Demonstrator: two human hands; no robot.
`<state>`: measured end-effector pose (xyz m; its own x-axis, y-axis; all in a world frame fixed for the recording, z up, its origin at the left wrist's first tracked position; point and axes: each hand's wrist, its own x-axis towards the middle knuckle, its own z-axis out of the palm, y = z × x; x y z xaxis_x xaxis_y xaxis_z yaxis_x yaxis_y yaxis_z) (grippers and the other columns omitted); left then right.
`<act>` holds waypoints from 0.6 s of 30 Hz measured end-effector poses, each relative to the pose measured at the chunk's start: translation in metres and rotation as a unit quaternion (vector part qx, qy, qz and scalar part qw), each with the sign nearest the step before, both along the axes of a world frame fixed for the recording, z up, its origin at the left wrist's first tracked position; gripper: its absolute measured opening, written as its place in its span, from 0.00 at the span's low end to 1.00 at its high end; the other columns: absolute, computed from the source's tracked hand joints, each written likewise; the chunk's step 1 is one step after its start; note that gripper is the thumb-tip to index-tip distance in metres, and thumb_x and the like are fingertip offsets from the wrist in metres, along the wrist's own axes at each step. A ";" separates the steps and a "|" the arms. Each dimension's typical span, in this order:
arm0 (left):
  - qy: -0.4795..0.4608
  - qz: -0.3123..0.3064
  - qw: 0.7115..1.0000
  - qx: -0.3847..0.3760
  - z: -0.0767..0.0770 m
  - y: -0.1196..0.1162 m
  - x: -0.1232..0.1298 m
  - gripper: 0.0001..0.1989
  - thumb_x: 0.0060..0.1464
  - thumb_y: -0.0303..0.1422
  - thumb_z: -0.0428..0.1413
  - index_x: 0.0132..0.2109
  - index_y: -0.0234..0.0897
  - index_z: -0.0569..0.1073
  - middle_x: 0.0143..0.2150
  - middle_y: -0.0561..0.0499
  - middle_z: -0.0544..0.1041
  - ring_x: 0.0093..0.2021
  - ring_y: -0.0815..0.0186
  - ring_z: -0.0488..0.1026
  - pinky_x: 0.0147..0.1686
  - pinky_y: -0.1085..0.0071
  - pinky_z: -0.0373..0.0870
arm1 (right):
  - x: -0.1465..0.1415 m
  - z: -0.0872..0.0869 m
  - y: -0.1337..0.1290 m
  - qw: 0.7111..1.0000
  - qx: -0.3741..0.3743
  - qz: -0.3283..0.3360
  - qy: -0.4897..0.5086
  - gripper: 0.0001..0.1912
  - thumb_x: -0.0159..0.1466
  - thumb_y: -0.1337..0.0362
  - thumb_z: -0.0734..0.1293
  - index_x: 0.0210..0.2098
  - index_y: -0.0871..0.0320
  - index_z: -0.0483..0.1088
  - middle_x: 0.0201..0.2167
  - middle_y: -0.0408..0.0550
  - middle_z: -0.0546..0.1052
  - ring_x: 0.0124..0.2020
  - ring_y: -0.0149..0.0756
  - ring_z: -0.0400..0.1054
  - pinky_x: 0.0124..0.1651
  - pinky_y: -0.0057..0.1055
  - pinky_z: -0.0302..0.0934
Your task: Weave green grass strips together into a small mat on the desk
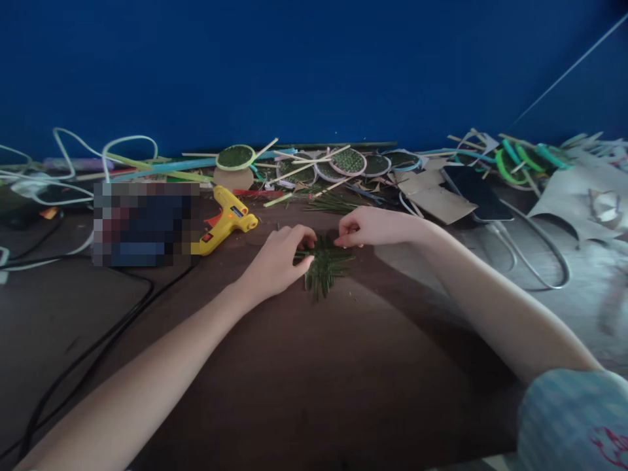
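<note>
A small mat of woven green leaf strips (324, 265) lies flat on the dark table, its loose ends sticking out at the sides and the bottom. My left hand (283, 261) is at the mat's left edge, fingers curled, thumb and forefinger pressing on the strips with a gap between them. At the upper right edge, my right hand (360, 227) pinches with thumb and forefinger; the strip end between the fingertips is mostly hidden. Just behind the mat lie several loose green strips (331, 206).
A yellow glue gun (226, 219) lies left of my hands, near black cables (105, 337) and a blurred-out patch. Behind are round green-filled discs (347, 161), thin sticks and cardboard pieces (434, 193). A phone (478, 193) with a cable sits at right, before a blue wall (314, 72).
</note>
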<state>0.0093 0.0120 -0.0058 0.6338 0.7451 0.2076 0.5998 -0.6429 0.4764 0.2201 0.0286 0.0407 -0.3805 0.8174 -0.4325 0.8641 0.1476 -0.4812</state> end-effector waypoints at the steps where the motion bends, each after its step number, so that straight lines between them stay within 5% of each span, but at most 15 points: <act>1: 0.001 -0.004 1.000 0.001 0.000 0.000 0.000 0.09 0.50 0.27 0.52 0.41 0.37 0.64 0.36 0.52 0.70 0.38 0.65 0.67 0.41 0.66 0.61 | -0.001 -0.001 0.000 1.000 0.000 0.005 0.003 0.11 0.56 0.57 0.64 0.25 0.58 0.67 0.21 0.44 0.70 0.22 0.28 0.60 0.25 0.27 0.50; 9: 0.012 -0.019 1.000 -0.006 0.000 0.001 0.000 0.10 0.51 0.25 0.50 0.42 0.38 0.65 0.37 0.51 0.70 0.39 0.64 0.66 0.42 0.65 0.60 | -0.002 0.002 0.000 1.000 0.026 0.010 0.001 0.12 0.55 0.56 0.64 0.23 0.58 0.66 0.19 0.42 0.66 0.20 0.26 0.55 0.24 0.28 0.46; 18: 0.056 -0.042 0.996 0.051 -0.003 0.001 0.000 0.09 0.53 0.26 0.49 0.43 0.38 0.66 0.40 0.50 0.72 0.41 0.61 0.65 0.42 0.64 0.60 | -0.015 0.001 -0.008 0.983 0.096 0.002 0.158 0.13 0.59 0.58 0.60 0.29 0.61 0.70 0.19 0.42 0.67 0.20 0.24 0.56 0.25 0.26 0.48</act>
<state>0.0097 0.0125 -0.0084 0.7168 0.6671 0.2028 0.5876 -0.7346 0.3393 0.2047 0.0202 0.0417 -0.4738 0.8709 -0.1307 0.6755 0.2643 -0.6884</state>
